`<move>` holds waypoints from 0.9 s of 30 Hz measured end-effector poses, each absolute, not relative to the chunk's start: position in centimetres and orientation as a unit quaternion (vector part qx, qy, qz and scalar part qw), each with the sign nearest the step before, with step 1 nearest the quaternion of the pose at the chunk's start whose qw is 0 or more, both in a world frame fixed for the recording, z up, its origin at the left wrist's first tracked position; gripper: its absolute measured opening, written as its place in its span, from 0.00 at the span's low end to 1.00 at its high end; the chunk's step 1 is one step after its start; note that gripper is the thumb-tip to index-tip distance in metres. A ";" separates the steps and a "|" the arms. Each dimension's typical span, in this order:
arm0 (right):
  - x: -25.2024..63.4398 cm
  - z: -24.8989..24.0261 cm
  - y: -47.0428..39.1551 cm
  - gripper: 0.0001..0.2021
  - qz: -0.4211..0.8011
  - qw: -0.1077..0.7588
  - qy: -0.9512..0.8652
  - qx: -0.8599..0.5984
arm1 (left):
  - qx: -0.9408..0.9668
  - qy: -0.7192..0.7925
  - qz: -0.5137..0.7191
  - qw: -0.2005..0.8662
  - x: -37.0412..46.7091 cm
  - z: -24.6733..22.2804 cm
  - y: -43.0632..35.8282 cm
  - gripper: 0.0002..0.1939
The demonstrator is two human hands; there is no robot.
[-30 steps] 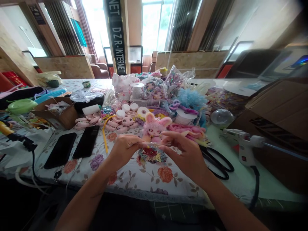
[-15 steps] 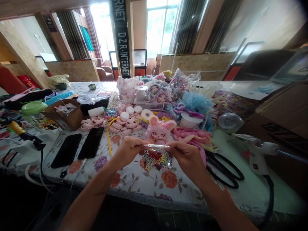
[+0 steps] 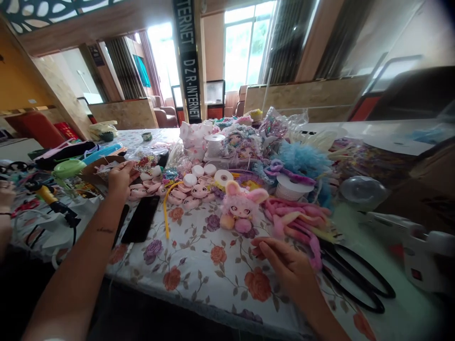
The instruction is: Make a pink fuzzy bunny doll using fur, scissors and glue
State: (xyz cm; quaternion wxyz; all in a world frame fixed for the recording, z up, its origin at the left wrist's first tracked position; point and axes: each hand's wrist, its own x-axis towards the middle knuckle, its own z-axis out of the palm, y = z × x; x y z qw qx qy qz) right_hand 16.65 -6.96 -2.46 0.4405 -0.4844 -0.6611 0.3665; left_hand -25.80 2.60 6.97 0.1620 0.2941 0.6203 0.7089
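On the left, my left hand (image 3: 121, 181) is closed on the edge of a clear plastic bag (image 3: 145, 162) of small colourful pieces. The hand is beside an open cardboard box (image 3: 95, 173) and above the phones. My right hand (image 3: 282, 260) is over the flowered tablecloth (image 3: 199, 279), its fingers loosely stretched and nothing seen in them. Just beyond it sits a pink fluffy doll (image 3: 239, 208) with rabbit ears and two pompoms at its base. Pink and yellow fuzzy strips (image 3: 298, 215) lie to the right of the doll.
Black-handled scissors (image 3: 359, 279) lie right of my right hand, near a white glue gun (image 3: 408, 246). A black phone (image 3: 141, 219) lies at left centre. Pink doll faces (image 3: 201, 191), ribbon spools and blue fluff (image 3: 300, 158) fill the back. Another person's hand (image 3: 5, 195) shows at the left edge.
Both hands held the bag in front of the doll; my right hand has let go. My left hand has carried it leftward to the box. The doll now shows fully, and the view has shifted.
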 end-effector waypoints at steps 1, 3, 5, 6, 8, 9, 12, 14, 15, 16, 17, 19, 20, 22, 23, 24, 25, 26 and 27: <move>16.5 -2.7 -6.9 0.16 0.347 0.437 -0.667 -0.494 | 0.287 0.629 0.706 0.152 -26.6 6.8 3.3 0.06; 16.4 -2.9 -7.0 0.15 0.314 0.416 -0.692 -0.499 | 0.279 0.652 0.690 0.143 -27.4 5.9 4.5 0.05; 16.3 -2.9 -7.2 0.14 0.291 0.396 -0.720 -0.490 | 0.282 0.680 0.662 0.140 -27.6 4.6 5.2 0.02; 16.3 -2.9 -7.4 0.13 0.285 0.392 -0.729 -0.484 | 0.286 0.696 0.645 0.135 -27.6 3.9 5.4 0.02; 16.4 -3.0 -7.6 0.12 0.277 0.392 -0.735 -0.479 | 0.301 0.723 0.612 0.108 -27.5 3.0 5.3 0.08; 16.5 -3.0 -7.6 0.12 0.275 0.392 -0.735 -0.480 | 0.313 0.732 0.598 0.087 -27.4 2.7 5.0 0.10; 16.5 -3.1 -7.7 0.12 0.276 0.384 -0.735 -0.485 | 0.368 0.739 0.564 0.019 -27.1 2.9 4.2 0.16; 16.4 -3.0 -7.6 0.12 0.282 0.376 -0.737 -0.485 | 0.399 0.732 0.551 -0.033 -26.5 3.4 3.9 0.20; 16.4 -3.0 -7.6 0.12 0.285 0.372 -0.738 -0.486 | 0.413 0.726 0.547 -0.057 -26.0 3.7 3.9 0.22; 16.4 -3.0 -7.6 0.13 0.287 0.369 -0.739 -0.486 | 0.426 0.717 0.546 -0.078 -25.4 3.9 4.0 0.24; 16.4 -3.0 -7.6 0.13 0.288 0.367 -0.739 -0.486 | 0.442 0.706 0.546 -0.094 -24.6 4.0 4.2 0.25; 16.3 -3.0 -7.7 0.12 0.290 0.369 -0.738 -0.484 | 0.477 0.678 0.549 -0.107 -22.4 4.2 4.6 0.27; 16.3 -3.0 -7.7 0.12 0.291 0.373 -0.737 -0.483 | 0.496 0.662 0.553 -0.102 -21.0 4.2 4.8 0.27; 16.2 -3.1 -7.7 0.12 0.295 0.380 -0.732 -0.482 | 0.540 0.625 0.559 -0.067 -17.6 4.1 5.0 0.26; 16.2 -3.2 -7.7 0.12 0.296 0.382 -0.729 -0.484 | 0.570 0.583 0.580 -0.003 -15.7 4.0 5.0 0.27; 16.2 -3.2 -7.7 0.12 0.295 0.387 -0.725 -0.487 | 0.596 0.539 0.591 0.067 -13.9 3.8 5.0 0.28; 16.3 -3.3 -7.6 0.11 0.294 0.392 -0.721 -0.490 | 0.620 0.497 0.591 0.139 -12.1 3.6 5.0 0.30; 16.3 -3.3 -7.6 0.11 0.291 0.401 -0.715 -0.493 | 0.636 0.462 0.585 0.199 -10.4 3.3 4.9 0.31; 16.4 -3.2 -7.5 0.11 0.285 0.413 -0.709 -0.496 | 0.648 0.446 0.576 0.224 -8.9 3.0 4.8 0.31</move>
